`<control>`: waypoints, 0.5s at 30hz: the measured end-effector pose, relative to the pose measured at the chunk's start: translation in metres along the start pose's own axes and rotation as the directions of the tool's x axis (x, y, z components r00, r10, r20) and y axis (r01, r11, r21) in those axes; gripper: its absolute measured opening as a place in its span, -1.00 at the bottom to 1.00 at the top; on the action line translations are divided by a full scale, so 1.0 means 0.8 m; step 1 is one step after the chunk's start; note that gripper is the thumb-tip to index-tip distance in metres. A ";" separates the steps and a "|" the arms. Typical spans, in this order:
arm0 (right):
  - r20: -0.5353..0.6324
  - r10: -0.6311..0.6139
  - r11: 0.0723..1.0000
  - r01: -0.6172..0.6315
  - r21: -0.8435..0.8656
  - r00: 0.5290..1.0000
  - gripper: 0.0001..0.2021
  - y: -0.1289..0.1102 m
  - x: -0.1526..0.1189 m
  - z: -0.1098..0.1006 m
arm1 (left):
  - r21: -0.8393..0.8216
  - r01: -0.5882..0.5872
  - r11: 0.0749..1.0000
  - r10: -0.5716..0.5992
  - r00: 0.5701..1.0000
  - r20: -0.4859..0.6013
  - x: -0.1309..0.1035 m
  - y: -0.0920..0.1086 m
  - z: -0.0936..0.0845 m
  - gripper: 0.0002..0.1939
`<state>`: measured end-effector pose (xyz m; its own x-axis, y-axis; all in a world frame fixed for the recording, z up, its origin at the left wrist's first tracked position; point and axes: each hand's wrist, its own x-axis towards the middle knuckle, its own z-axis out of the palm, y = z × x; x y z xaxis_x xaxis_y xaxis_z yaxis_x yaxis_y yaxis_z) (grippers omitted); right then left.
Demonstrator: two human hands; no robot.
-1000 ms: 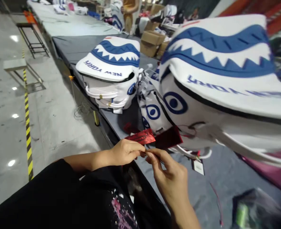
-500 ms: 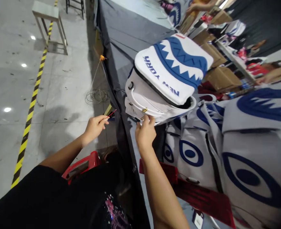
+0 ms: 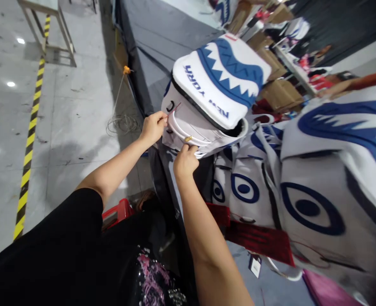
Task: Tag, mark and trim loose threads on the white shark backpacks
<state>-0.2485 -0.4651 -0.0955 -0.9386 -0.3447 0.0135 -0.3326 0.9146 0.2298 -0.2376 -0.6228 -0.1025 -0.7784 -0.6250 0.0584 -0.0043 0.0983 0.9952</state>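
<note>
A white backpack (image 3: pixel 194 111) with a blue wave-and-teeth pattern and "NEW YORK" lettering lies at the table edge, its top flap (image 3: pixel 221 76) raised over a dark opening. My left hand (image 3: pixel 155 127) is beside its left side, fingertips pinched on a thin red string (image 3: pixel 174 110) that points toward the black hook-like loop. My right hand (image 3: pixel 186 162) is closed at the bag's near edge, thumb and fingers pinched just below a small gold metal piece (image 3: pixel 188 139) by the white handle (image 3: pixel 178 127). Exactly what those right fingertips grip is partly hidden.
More white backpacks with blue eyes (image 3: pixel 245 187) stand to the right, over dark red pieces (image 3: pixel 258 240). A tag (image 3: pixel 255 265) lies on the grey table cover. Left are a wooden stool (image 3: pixel 41 6), coiled cord (image 3: pixel 122 124) and a red plastic stool (image 3: pixel 122 209). Cardboard boxes (image 3: pixel 282 95) stand behind.
My left hand has moved up and right with the red string, from over the floor to the backpack's side. My right hand stays at the bag's near edge. The view has shifted slightly.
</note>
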 end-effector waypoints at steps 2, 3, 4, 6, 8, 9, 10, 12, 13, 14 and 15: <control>0.070 0.023 1.000 -0.025 0.017 0.997 -0.71 0.005 0.004 -0.001 | 0.114 -0.145 0.983 0.145 0.989 0.006 0.007 0.020 0.013 -0.84; 0.096 0.034 0.999 -0.037 0.028 0.995 -0.71 0.011 0.004 -0.001 | 0.161 -0.216 0.963 0.212 0.976 0.039 0.006 0.029 0.017 -0.84; 0.106 0.039 0.998 -0.043 0.040 0.994 -0.71 0.020 0.001 0.000 | 0.198 -0.276 0.940 0.264 0.961 0.087 0.003 0.036 0.020 -0.84; 0.081 0.025 0.997 -0.031 0.072 0.996 -0.72 0.050 -0.009 0.004 | 0.241 -0.350 0.905 0.314 0.933 0.178 -0.007 0.048 0.030 -0.82; 0.055 0.003 0.995 -0.009 0.103 0.998 -0.74 0.089 -0.023 0.008 | 0.226 -0.375 0.899 0.311 0.910 0.274 -0.023 0.055 0.042 -0.81; 0.055 0.004 0.993 -0.011 0.116 0.998 -0.75 0.109 -0.030 0.010 | 0.198 -0.379 0.904 0.304 0.895 0.325 -0.033 0.058 0.049 -0.81; 0.068 0.019 0.992 -0.027 0.125 0.998 -0.75 0.127 -0.037 0.011 | 0.160 -0.380 0.911 0.300 0.877 0.376 -0.043 0.060 0.054 -0.82; 0.109 0.078 0.988 -0.092 0.126 0.991 -0.74 0.153 -0.046 0.011 | 0.070 -0.367 0.927 0.296 0.836 0.462 -0.063 0.059 0.055 -0.83; 0.124 0.105 0.985 -0.120 0.121 0.987 -0.73 0.160 -0.051 0.011 | 0.024 -0.348 0.937 0.293 0.822 0.489 -0.073 0.056 0.051 -0.84; 0.122 0.129 0.983 -0.143 0.115 0.984 -0.71 0.163 -0.055 0.010 | -0.017 -0.319 0.948 0.284 0.816 0.504 -0.082 0.050 0.043 -0.83; 0.106 0.147 0.982 -0.158 0.107 0.983 -0.69 0.161 -0.059 0.008 | -0.044 -0.283 0.958 0.266 0.820 0.507 -0.089 0.042 0.033 -0.82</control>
<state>-0.2479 -0.3294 -0.0729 -0.9816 -0.1825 -0.0562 -0.1881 0.9749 0.1194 -0.1989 -0.5544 -0.0752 -0.9576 -0.0938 0.2725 0.2444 0.2369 0.9403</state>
